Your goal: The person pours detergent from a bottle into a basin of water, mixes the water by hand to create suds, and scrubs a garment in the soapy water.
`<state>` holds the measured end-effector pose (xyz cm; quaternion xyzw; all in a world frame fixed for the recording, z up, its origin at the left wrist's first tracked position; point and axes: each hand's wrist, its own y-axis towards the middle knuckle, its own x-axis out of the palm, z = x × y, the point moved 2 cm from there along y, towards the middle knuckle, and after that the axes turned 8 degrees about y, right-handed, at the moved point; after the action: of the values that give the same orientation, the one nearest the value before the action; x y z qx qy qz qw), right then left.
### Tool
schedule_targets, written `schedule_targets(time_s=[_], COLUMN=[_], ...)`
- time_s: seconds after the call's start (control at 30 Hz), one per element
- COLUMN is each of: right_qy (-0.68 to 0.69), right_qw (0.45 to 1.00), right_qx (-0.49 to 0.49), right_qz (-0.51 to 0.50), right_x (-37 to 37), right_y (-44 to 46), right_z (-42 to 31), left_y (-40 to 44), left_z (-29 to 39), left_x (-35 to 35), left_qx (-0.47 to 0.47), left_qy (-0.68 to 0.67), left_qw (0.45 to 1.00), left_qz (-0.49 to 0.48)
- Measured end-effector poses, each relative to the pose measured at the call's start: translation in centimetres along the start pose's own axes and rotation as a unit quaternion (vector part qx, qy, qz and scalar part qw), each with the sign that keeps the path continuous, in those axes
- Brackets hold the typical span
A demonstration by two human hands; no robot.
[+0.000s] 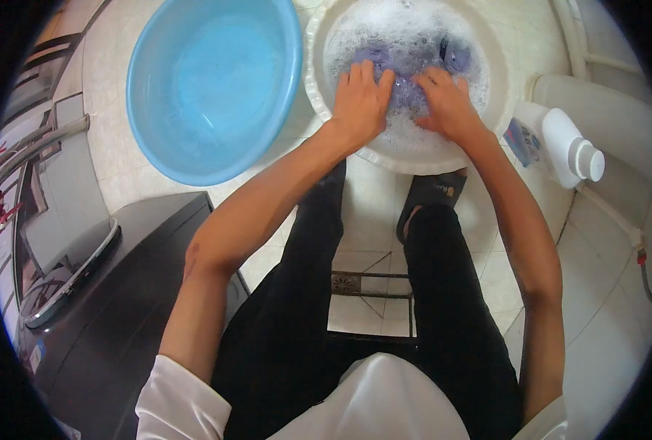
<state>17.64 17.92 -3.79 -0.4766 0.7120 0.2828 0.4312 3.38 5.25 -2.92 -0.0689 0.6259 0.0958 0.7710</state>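
Note:
A white basin [316,86] with a wavy rim holds foamy water and a purple cloth [407,97], partly under the suds. My left hand [363,100] is at the left part of the cloth, fingers bent, with the fingertips against the wet fabric. To its right, my right hand [445,103] reaches into the basin with curled fingers at the cloth. Foam and water hide part of what the fingers touch. A dark patch shows on the cloth near the back right.
A blue tub [216,95] stands left of the basin. A white bottle [561,143] with a cap is at the right, beside pipes. A dark appliance [121,279] is at the lower left. A floor drain [345,283] lies between the legs.

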Motion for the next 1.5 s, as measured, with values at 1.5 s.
schedule_targets(time_s=[1.5], right_qy=[0.181], right_qw=[0.938], right_qx=[0.236], right_qz=[0.176], right_x=[-1.9], right_y=[9.4], right_z=[-2.5], left_y=[4.9], left_z=[2.9], left_x=[-1.2], left_qx=[-0.369], left_qy=[-0.868], left_qw=[0.297], left_qz=[-0.151])
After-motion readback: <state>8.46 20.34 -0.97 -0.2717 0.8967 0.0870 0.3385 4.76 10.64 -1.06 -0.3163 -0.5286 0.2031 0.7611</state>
